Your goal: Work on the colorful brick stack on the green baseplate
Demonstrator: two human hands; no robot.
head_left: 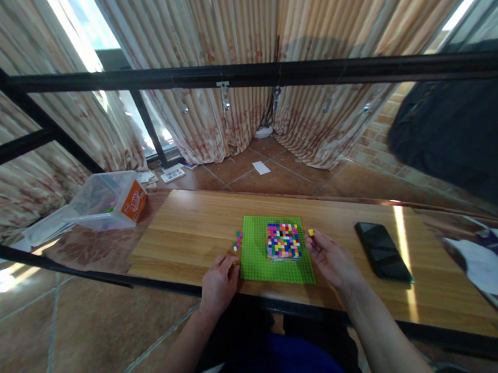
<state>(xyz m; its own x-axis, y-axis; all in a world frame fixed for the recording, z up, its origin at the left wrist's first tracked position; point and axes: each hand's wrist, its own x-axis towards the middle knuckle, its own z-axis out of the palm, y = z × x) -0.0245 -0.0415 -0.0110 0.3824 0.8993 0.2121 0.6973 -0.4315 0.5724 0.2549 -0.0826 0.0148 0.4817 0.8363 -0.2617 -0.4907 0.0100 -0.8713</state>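
On the wooden table lies a green studded baseplate (253, 238). A square block of many-coloured small bricks (283, 241) stands on it, right of its middle. My right hand (329, 255) is just beyond the plate's right edge, its fingertips closed on a small yellow brick (311, 233). My left hand (220, 282) rests by the plate's lower left edge with its fingers pinched together; what lies between them is too small to make out. Several loose small bricks (238, 239), pink, green and white, lie by the plate's left edge, above my left hand.
A black phone (383, 252) lies on the wooden table (183, 232), to the right. A clear plastic box (107, 200) with an orange label stands on the floor at left. Papers (483, 263) lie beyond the table's right end. A black metal bar (249, 74) crosses ahead.
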